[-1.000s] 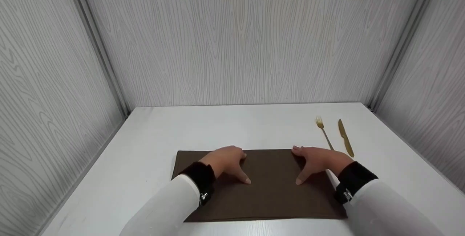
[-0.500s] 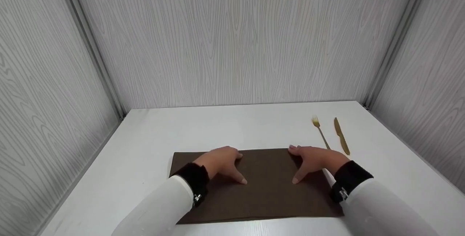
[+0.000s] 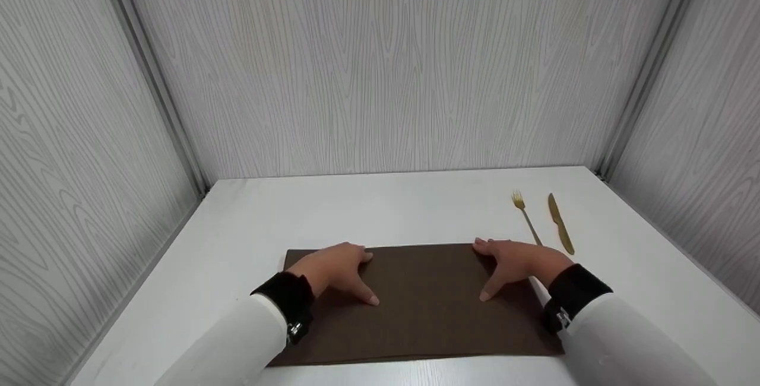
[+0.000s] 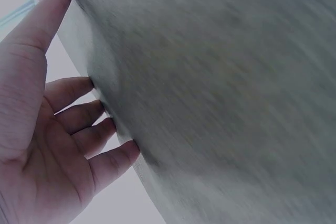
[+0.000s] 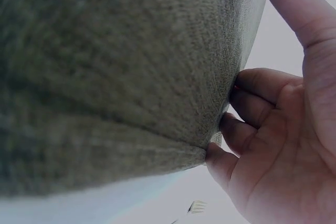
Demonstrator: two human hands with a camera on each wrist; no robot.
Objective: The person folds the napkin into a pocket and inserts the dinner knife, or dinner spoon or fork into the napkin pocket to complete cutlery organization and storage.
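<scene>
A brown placemat [image 3: 424, 303] lies flat on the white tabletop [image 3: 380, 208], its long edges running left to right, near the person's edge of the surface.

Left hand [image 3: 332, 270]: rests palm down on the left half of the placemat. The fingers reach the far edge and the thumb points inward across the cloth. In the left wrist view the fingers [image 4: 84, 114] are bent lightly against the mat's edge; the grip presses on the cloth and does not close round it.

Right hand [image 3: 516, 261]: rests palm down at the far right part of the placemat, with the thumb stretched inward. In the right wrist view the fingertips [image 5: 247, 108] are curled against the mat's far edge. Whether this grip merely presses there or hooks over the edge cannot be told.

A gold fork [image 3: 525, 217] and a gold knife [image 3: 559, 222] lie side by side on the tabletop, just beyond the right hand, off the placemat.
</scene>
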